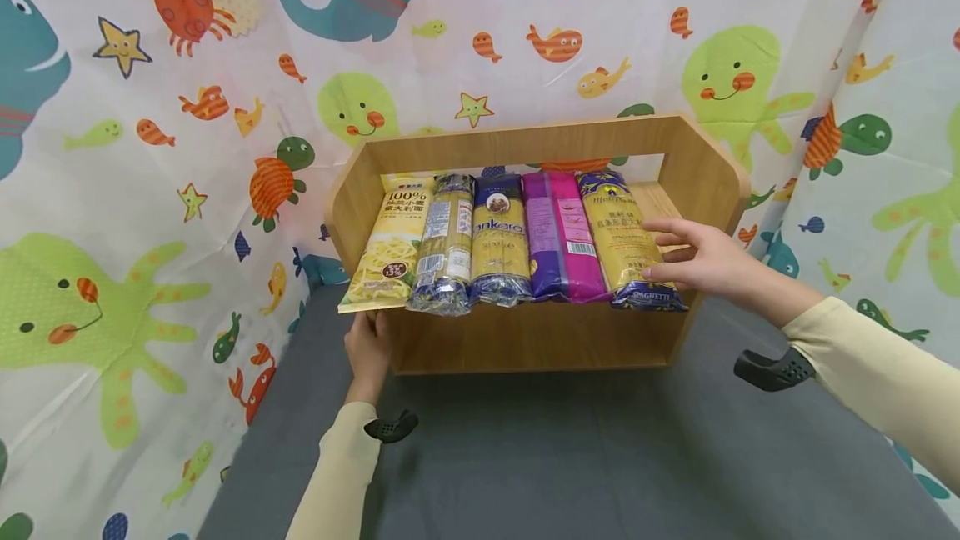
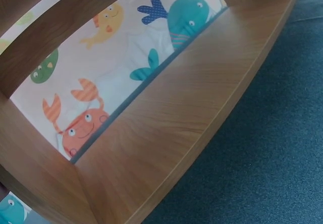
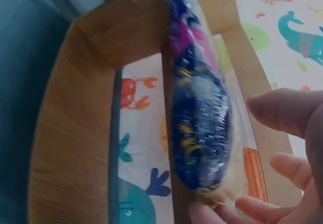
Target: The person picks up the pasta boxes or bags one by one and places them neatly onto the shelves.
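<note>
A small two-tier wooden shelf (image 1: 525, 344) holds a row of pasta packs on its upper board. My left hand (image 1: 366, 355) grips the edge of its left side panel, just below the yellow pasta pack (image 1: 392, 240). At the row's right end lies a yellow and blue spaghetti pack (image 1: 617, 227). My right hand (image 1: 705, 255) is at that pack's right edge, fingers loosely spread. In the right wrist view, the thumb stands off from the pack's blue end (image 3: 202, 128), with fingertips low beside it. The left wrist view shows the bare lower board (image 2: 171, 108).
Between the end packs lie a clear-wrapped pasta pack (image 1: 446, 232), a blue-topped pasta pack (image 1: 498, 232) and a purple-pink pack (image 1: 562, 236). Grey cloth (image 1: 525, 457) covers the surface beneath the shelf. A sea-animal curtain (image 1: 450, 48) hangs behind and at both sides.
</note>
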Demonstrator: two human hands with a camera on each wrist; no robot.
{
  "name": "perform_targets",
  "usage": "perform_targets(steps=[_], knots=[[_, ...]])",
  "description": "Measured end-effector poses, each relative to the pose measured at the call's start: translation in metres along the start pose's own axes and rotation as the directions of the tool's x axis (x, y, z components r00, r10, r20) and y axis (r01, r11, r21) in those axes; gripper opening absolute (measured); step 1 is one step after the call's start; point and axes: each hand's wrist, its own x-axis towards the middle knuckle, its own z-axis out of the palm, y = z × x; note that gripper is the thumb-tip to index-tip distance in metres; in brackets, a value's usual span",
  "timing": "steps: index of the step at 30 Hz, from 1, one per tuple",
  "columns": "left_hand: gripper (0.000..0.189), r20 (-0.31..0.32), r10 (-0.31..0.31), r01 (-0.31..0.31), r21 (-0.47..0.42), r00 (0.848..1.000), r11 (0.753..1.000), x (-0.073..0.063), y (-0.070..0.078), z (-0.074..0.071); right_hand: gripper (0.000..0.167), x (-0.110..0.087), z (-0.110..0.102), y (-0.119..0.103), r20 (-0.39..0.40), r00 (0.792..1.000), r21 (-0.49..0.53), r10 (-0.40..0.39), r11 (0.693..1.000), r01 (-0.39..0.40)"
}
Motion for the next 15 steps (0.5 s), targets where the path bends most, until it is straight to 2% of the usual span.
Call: perform_targets(steps=[6,15], knots=[[0.028,0.004,-0.008,0.008,0.007,1.0,1.0,0.001,0.001,-0.001,0.076,-0.01,0.009,0.005,-0.006,1.0,-0.015,-0.009,1.0,0.009],[0.027,0.006,-0.018,0.018,0.011,1.0,1.0,0.0,0.0,0.002,0.071,-0.006,0.012,0.0,-0.065,0.997,-0.114,0.04,0.992,-0.047]])
